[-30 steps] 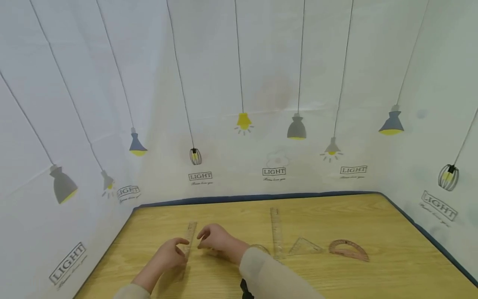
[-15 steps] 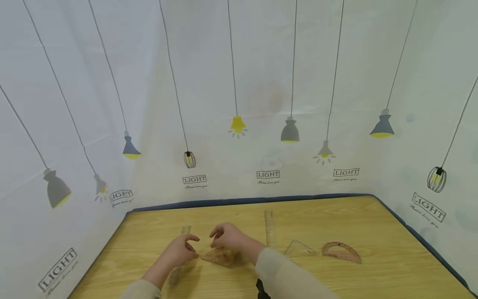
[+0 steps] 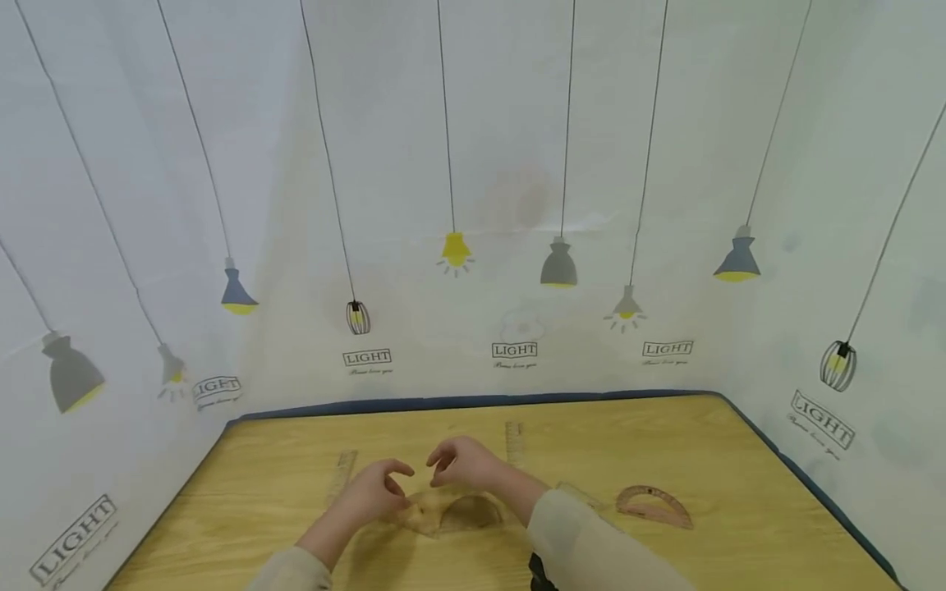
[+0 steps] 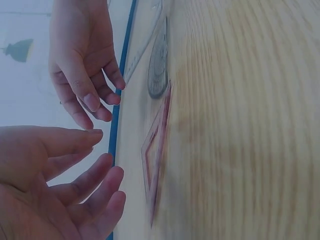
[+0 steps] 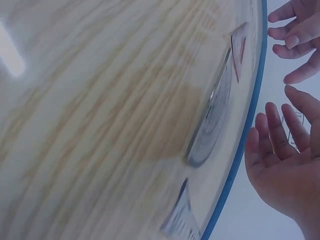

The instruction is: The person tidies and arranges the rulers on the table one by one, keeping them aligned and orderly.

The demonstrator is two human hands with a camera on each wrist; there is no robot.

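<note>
My left hand (image 3: 373, 490) hovers over the table with relaxed, slightly bent fingers, holding nothing. Facing it, palm inward, my right hand (image 3: 469, 462) is likewise loose and holds nothing. A reddish see-through set square (image 4: 159, 135) lies flat beneath them, partly hidden by the left hand in the head view. Right beside it lies a clear greyish protractor (image 5: 212, 120), below the right hand. A clear ruler (image 3: 342, 474) lies to the left, partly covered by the left hand. Both wrist views show the hands apart from these pieces, with a gap between their fingertips.
A second clear ruler (image 3: 515, 443) lies behind the right forearm. A clear set square (image 3: 582, 496) is partly hidden by the right sleeve, and a reddish protractor (image 3: 654, 505) lies farther right. A blue edge (image 3: 473, 402) borders the wooden table, with lamp-printed white sheeting (image 3: 414, 164) around it.
Both hands have moved rightward from the left ruler to above the reddish set square and greyish protractor, uncovering them in the head view. The head view has shifted slightly.
</note>
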